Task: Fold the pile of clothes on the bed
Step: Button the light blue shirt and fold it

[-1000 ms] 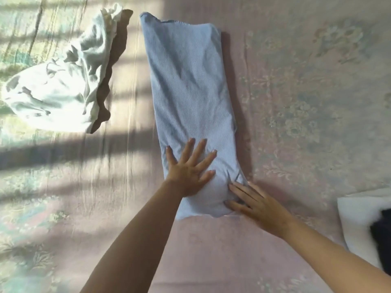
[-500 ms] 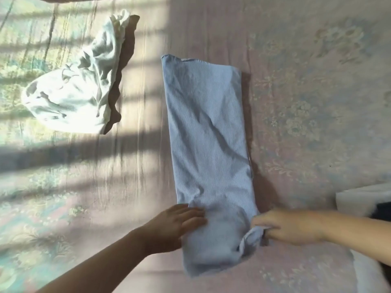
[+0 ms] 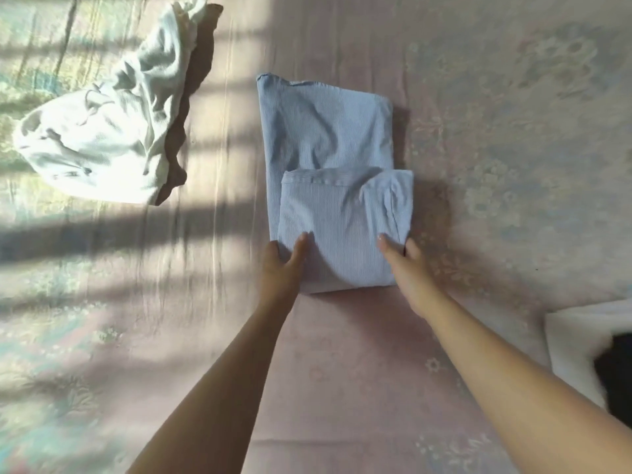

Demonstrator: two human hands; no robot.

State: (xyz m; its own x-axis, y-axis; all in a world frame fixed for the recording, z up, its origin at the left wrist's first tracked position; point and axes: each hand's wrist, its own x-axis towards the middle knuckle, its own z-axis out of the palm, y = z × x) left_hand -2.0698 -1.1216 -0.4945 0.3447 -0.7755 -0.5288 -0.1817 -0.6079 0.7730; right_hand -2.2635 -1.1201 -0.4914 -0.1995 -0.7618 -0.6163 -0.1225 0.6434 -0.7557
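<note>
A light blue striped garment (image 3: 328, 131) lies in the middle of the bed, folded into a narrow strip. Its near end is doubled back over the middle, making a thicker folded part (image 3: 345, 227). My left hand (image 3: 284, 265) holds the left side of that fold, with one digit on top and the rest at the edge. My right hand (image 3: 402, 268) holds the right side the same way. A crumpled white garment (image 3: 106, 131) lies unfolded at the far left in sunlight.
The bed has a pink and green floral sheet (image 3: 513, 165), with striped shadows across its left half. At the right edge sits a white cloth (image 3: 574, 333) with something dark (image 3: 615, 374) on it.
Both hands took hold of the near end of the blue garment and folded it away from me over the middle. The strip is now shorter and doubled.
</note>
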